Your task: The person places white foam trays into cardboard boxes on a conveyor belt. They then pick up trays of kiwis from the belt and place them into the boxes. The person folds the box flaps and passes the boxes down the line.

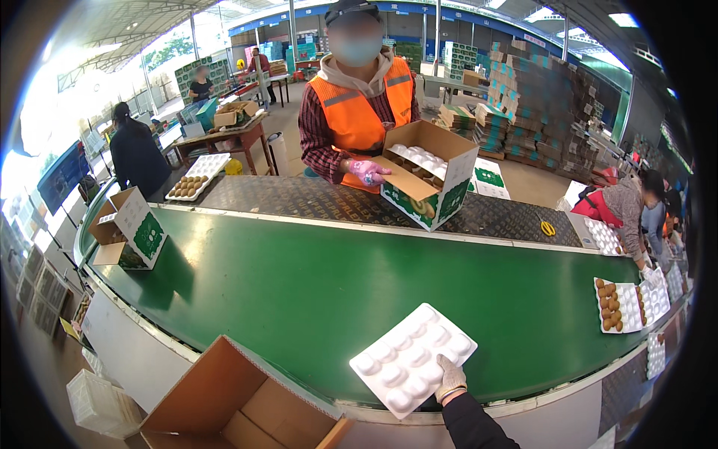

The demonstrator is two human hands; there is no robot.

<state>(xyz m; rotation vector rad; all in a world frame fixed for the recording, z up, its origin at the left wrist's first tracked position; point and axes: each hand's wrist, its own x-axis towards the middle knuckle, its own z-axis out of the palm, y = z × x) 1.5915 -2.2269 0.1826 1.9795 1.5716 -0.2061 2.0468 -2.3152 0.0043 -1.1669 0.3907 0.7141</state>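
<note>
My right hand [452, 377], in a pale knit glove under a dark sleeve, grips the near right edge of a white moulded tray [416, 359]. The tray is tilted over the near side of the green conveyor belt [269, 286], its rounded bumps facing up. To its left stands a cardboard box [241, 398] with its top open and its brown inner walls showing. My left hand is out of view.
Across the belt, a co-worker in an orange vest [359, 106] holds an open carton [426, 174] of trays. Another carton [140, 236] stands at the belt's left. Kiwifruit trays [617, 306] lie at right near another co-worker [622, 207]. Yellow-handled scissors [547, 228] rest on the far ledge.
</note>
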